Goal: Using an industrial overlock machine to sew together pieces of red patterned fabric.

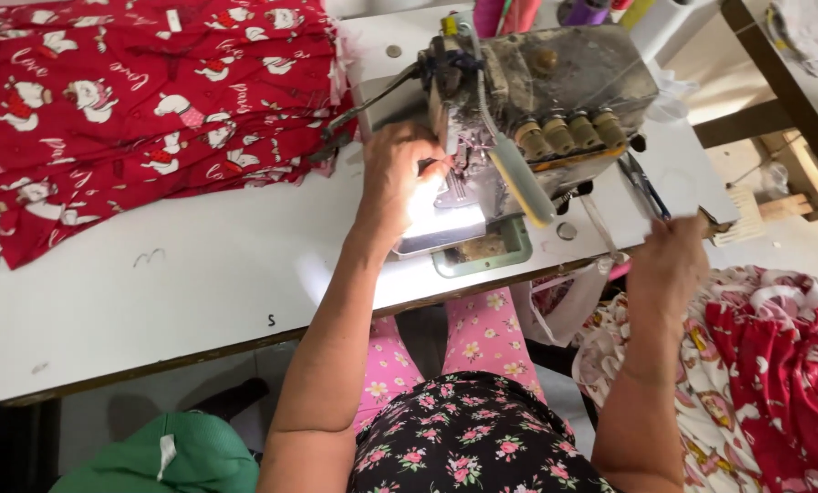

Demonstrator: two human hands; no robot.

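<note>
Scissors [644, 190] are sitting in the right hand [669, 265], over at the right edge of the bench [199, 274], blades pointing up and away toward the sewing machine [536, 100]. From the head camera, that hand is raised just off the bench edge, fingers curled together around the handles; I cannot tell whether the blades are parted. Held there, the tool is staying close to the machine's right end.

Meanwhile the left hand [400, 178] is reaching in at the needle area, right beside the machine's front left, where the lamp is throwing a bright patch on the plate. Its fingertips [438, 164] are pressed together, pinching something small and pinkish at the presser foot; thread or a cloth edge, too small to say which. The wrist is resting low on the bench, which is likely steadying that fine grip.

A stack of red printed fabric [144, 100] is lying across the far left corner of the bench, well apart from both hands. More red and white printed cloth [765, 365] is heaped below the bench's right edge, just beside the person's lap, near the right hand. A green cap [171, 456] is showing at the bottom left, under the near edge.
</note>
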